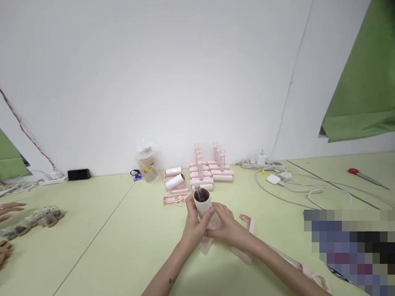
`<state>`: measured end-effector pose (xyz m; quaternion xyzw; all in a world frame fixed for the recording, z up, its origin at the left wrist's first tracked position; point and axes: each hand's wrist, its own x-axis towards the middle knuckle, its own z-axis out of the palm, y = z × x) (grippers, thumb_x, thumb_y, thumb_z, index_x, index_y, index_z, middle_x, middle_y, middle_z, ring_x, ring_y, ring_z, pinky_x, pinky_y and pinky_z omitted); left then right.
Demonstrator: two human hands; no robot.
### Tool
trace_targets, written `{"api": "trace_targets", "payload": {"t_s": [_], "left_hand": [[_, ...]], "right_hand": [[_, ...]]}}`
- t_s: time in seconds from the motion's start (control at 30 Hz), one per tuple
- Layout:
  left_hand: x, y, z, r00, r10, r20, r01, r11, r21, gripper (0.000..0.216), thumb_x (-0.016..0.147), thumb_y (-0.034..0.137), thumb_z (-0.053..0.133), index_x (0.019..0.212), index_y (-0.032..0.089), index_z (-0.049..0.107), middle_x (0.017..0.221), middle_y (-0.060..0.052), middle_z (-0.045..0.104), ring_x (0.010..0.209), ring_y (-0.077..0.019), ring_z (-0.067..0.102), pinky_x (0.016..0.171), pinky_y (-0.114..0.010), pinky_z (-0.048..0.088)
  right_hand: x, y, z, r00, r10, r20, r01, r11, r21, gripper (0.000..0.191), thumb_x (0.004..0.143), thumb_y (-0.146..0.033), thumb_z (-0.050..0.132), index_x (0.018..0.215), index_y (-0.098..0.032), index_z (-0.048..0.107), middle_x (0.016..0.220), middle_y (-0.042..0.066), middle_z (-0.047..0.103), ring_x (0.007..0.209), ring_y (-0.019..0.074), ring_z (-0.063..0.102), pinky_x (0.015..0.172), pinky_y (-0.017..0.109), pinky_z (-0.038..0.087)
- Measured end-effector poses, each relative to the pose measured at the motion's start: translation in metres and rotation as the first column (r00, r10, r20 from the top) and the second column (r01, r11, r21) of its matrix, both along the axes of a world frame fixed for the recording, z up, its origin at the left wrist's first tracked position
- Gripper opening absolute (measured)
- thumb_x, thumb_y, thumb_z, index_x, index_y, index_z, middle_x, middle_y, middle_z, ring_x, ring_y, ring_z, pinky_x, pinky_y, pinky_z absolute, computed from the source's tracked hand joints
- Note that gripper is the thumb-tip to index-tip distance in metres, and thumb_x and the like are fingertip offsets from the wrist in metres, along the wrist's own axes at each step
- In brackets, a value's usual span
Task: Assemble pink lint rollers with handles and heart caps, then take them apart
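Note:
My left hand (196,222) is closed round a white lint roller roll (204,210), its dark hollow end tilted up toward me. A small pale tip sticks out of the opening. On the roll's right side, my right hand (226,224) is closed about its lower part, fingers behind and thumb in front. Below the hands lies a pale pink, see-through piece (205,246), blurred and partly covered. Beside my right forearm is a pink roller case part (252,226), partly hidden by the arm. Another pink piece with a heart-shaped loop (177,200) lies just beyond my left hand.
Several pink rollers (202,181) stand stacked by the wall, with white rolls (175,181) to their left. A plastic-wrapped cup (149,166) stands farther left. Cables (308,187) and a red-handled screwdriver (365,176) lie right. Another person's hand (12,207) is at far left.

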<state>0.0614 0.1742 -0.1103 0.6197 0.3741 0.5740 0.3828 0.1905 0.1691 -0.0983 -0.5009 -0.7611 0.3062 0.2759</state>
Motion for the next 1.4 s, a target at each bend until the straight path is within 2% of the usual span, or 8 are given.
{"api": "trace_targets", "payload": {"t_s": [0.27, 0.5, 0.7, 0.8, 0.9, 1.03, 1.2, 1.4], "left_hand": [[0.003, -0.004, -0.001, 0.998, 0.003, -0.059, -0.006, 0.999, -0.042, 0.04, 0.08, 0.036, 0.056, 0.112, 0.024, 0.034, 0.108, -0.005, 0.051, 0.101, -0.0203, 0.051, 0.087, -0.035, 0.039], [0.007, 0.002, -0.001, 0.993, -0.086, 0.08, 0.087, 0.996, -0.007, 0.039, 0.081, 0.04, 0.053, 0.11, 0.023, 0.034, 0.105, -0.006, 0.052, 0.091, -0.019, 0.054, 0.081, -0.034, 0.044], [0.006, 0.001, 0.002, 0.978, -0.022, 0.208, 0.044, 0.994, -0.099, 0.036, 0.079, 0.034, 0.058, 0.105, 0.024, 0.036, 0.097, -0.003, 0.055, 0.094, -0.0186, 0.056, 0.082, -0.033, 0.044], [0.007, -0.001, 0.008, 0.975, 0.005, 0.223, 0.014, 0.996, -0.083, 0.036, 0.08, 0.036, 0.057, 0.103, 0.024, 0.033, 0.1, -0.005, 0.056, 0.096, -0.0184, 0.056, 0.085, -0.034, 0.044], [0.007, -0.006, 0.018, 0.968, 0.072, 0.24, -0.074, 0.997, -0.003, 0.032, 0.08, 0.041, 0.055, 0.096, 0.024, 0.032, 0.099, -0.006, 0.058, 0.093, -0.0175, 0.058, 0.083, -0.033, 0.045], [-0.003, -0.015, 0.037, 0.881, 0.361, 0.306, -0.421, 0.893, 0.158, 0.036, 0.081, 0.044, 0.052, 0.102, 0.025, 0.029, 0.107, -0.008, 0.054, 0.095, -0.0179, 0.057, 0.081, -0.033, 0.045], [-0.016, -0.018, 0.043, 0.903, 0.282, -0.323, -0.266, 0.959, 0.094, 0.032, 0.077, 0.038, 0.056, 0.105, 0.024, 0.048, 0.098, -0.006, 0.058, 0.09, -0.0234, 0.054, 0.077, -0.035, 0.044], [0.002, -0.019, 0.0, 0.607, 0.127, -0.784, -0.274, 0.96, -0.056, 0.055, 0.072, 0.034, 0.055, 0.122, 0.012, 0.047, 0.123, -0.02, 0.048, 0.109, -0.0385, 0.043, 0.082, -0.046, 0.04]], "right_hand": [[0.025, 0.006, 0.023, 0.988, 0.149, -0.05, -0.145, 0.987, 0.067, 0.106, 0.066, -0.042, 0.067, 0.139, -0.033, -0.01, 0.15, 0.005, 0.005, 0.134, 0.0275, 0.017, 0.096, 0.042, 0.035], [0.016, 0.015, 0.051, 0.948, 0.24, 0.209, -0.315, 0.798, 0.514, 0.058, 0.085, -0.043, 0.049, 0.137, -0.035, 0.025, 0.142, 0.003, 0.035, 0.132, 0.0253, 0.024, 0.106, 0.049, 0.013], [0.019, 0.013, 0.021, 0.996, 0.088, -0.021, -0.082, 0.977, 0.199, 0.101, 0.067, -0.049, 0.065, 0.141, -0.03, -0.001, 0.148, 0.008, 0.013, 0.132, 0.0299, 0.021, 0.096, 0.046, 0.033], [0.017, 0.012, 0.001, 0.996, 0.079, -0.032, -0.079, 0.997, -0.009, 0.097, 0.054, -0.047, 0.073, 0.137, -0.031, 0.026, 0.145, 0.007, 0.021, 0.129, 0.0359, 0.023, 0.096, 0.05, 0.03], [0.004, 0.012, -0.014, 0.983, 0.072, -0.17, -0.071, 0.997, 0.014, 0.039, 0.067, -0.042, 0.066, 0.104, -0.03, 0.063, 0.124, 0.004, 0.051, 0.12, 0.0329, 0.037, 0.099, 0.049, 0.025], [-0.005, 0.018, -0.015, 0.949, 0.017, -0.315, -0.011, 1.0, 0.021, 0.026, 0.078, -0.044, 0.053, 0.077, -0.023, 0.069, 0.097, 0.005, 0.063, 0.101, 0.0263, 0.054, 0.093, 0.042, 0.036], [0.023, 0.023, 0.012, 0.866, -0.136, -0.481, 0.156, 0.988, 0.002, 0.038, 0.085, -0.04, 0.037, 0.101, -0.015, 0.06, 0.084, 0.008, 0.065, 0.085, 0.0218, 0.061, 0.079, 0.035, 0.047], [0.082, 0.007, 0.031, 0.892, -0.252, -0.376, 0.302, 0.95, 0.08, 0.02, 0.076, -0.028, 0.04, 0.069, -0.021, 0.058, 0.075, 0.004, 0.059, 0.076, 0.0221, 0.056, 0.073, 0.036, 0.044]]}}
